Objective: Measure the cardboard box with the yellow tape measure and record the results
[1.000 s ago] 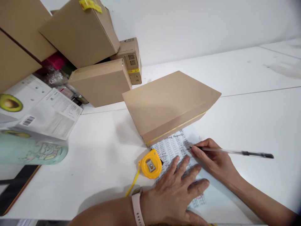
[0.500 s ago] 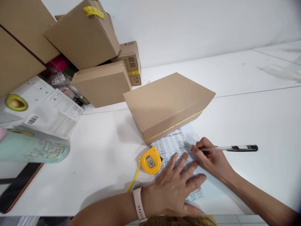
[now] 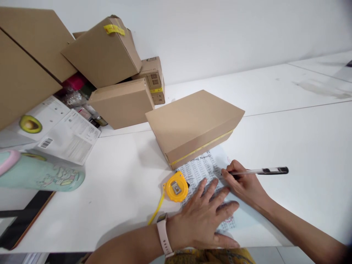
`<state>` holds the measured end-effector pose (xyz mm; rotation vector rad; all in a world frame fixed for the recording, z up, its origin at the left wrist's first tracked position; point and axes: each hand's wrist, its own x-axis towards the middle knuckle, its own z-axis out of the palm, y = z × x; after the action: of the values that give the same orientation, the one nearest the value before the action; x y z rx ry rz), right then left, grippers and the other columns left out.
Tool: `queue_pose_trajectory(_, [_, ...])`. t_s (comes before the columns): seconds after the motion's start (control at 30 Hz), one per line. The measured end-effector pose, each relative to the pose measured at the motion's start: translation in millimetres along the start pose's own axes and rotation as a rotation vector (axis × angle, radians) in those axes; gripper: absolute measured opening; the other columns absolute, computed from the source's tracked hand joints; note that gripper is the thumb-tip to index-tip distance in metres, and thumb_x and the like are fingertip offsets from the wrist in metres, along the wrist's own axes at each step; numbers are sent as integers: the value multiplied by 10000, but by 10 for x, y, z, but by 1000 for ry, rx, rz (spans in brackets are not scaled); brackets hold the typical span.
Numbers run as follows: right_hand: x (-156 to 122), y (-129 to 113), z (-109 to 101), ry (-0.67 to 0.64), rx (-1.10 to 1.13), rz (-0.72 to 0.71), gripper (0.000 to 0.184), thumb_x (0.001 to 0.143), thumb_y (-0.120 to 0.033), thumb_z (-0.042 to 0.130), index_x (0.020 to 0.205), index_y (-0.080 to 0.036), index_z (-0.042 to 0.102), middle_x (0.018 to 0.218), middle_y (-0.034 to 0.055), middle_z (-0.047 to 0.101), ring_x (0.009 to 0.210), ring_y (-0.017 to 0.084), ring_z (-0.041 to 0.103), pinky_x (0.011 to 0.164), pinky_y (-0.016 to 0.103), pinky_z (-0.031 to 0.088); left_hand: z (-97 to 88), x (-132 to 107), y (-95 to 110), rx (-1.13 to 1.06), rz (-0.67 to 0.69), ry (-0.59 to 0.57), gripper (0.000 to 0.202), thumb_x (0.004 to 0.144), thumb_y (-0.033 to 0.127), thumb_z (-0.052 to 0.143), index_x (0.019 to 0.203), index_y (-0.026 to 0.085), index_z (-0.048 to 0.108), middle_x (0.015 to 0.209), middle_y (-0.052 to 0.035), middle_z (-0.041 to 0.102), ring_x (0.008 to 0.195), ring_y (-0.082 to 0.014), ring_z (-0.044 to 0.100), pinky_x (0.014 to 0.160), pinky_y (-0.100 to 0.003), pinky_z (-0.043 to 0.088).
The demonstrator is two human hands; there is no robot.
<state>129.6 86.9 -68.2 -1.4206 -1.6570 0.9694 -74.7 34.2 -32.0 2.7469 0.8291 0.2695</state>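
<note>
My left hand (image 3: pixel 205 216) lies flat, fingers spread, on a printed sheet of paper (image 3: pixel 200 168) on the white table (image 3: pixel 115 183). My right hand (image 3: pixel 243 183) is closed on a clear pen (image 3: pixel 258 171), its tip on the sheet. A yellow tape measure (image 3: pixel 176 187) sits just left of my left hand, its tape trailing toward the table's front edge. A closed brown cardboard box (image 3: pixel 192 124) rests on the top edge of the sheet, just beyond both hands. A pale watch band is on my left wrist.
Several cardboard boxes (image 3: pixel 107 55) are stacked at the back left against the wall. A white box with an avocado picture (image 3: pixel 49 128) and a mint-green bottle (image 3: pixel 41 174) lie at the left. A dark board (image 3: pixel 24 220) is at the lower left corner.
The view has shifted slightly, showing more of the front edge. The pen has tilted a little in my right hand; both hands stay on the sheet.
</note>
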Motion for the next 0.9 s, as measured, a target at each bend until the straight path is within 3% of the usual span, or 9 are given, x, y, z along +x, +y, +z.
queue_pose_trajectory(0.9, [19, 4, -13, -4, -6, -1, 255, 951, -366, 536, 754, -246, 427, 578, -67, 420, 477, 101, 374, 455, 257, 308, 7, -6, -11, 17, 7, -58, 776, 940, 713, 351, 1526, 204, 341, 1609, -109, 308, 1515, -369, 141, 1221, -550, 139])
